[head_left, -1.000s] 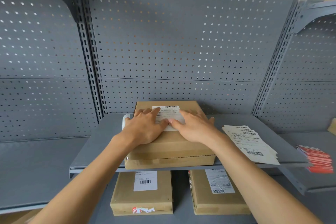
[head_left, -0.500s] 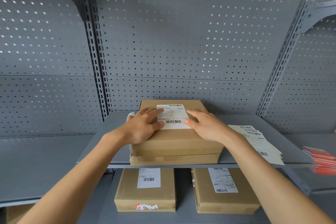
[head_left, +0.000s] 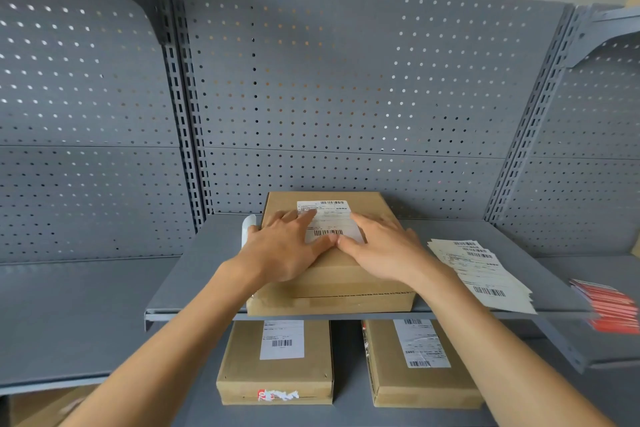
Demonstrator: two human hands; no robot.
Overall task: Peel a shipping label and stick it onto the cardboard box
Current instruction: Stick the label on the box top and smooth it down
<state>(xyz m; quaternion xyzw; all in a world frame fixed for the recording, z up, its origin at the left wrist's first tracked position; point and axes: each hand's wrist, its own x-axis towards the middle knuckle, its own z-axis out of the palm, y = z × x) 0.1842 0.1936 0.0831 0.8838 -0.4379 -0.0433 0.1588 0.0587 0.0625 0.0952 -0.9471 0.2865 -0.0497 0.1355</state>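
Note:
A flat brown cardboard box (head_left: pixel 332 291) lies on the grey shelf (head_left: pixel 194 274) in front of me. A white shipping label (head_left: pixel 329 218) with barcodes lies flat on the box's top. My left hand (head_left: pixel 284 250) rests palm down on the box's left side, fingers spread, fingertips on the label's left edge. My right hand (head_left: pixel 384 246) lies flat on the right side, its thumb meeting the left thumb at the label's near edge. Neither hand grips anything.
A stack of unpeeled labels (head_left: pixel 485 274) lies on the shelf to the right, with red cards (head_left: pixel 609 308) farther right. A white strip (head_left: pixel 247 229) stands left of the box. Two labelled boxes (head_left: pixel 277 367) (head_left: pixel 422 367) sit on the shelf below. Perforated panels close the back.
Both hands have slid nearer along the label, so that the thumbs now touch at its near edge and more of the label shows.

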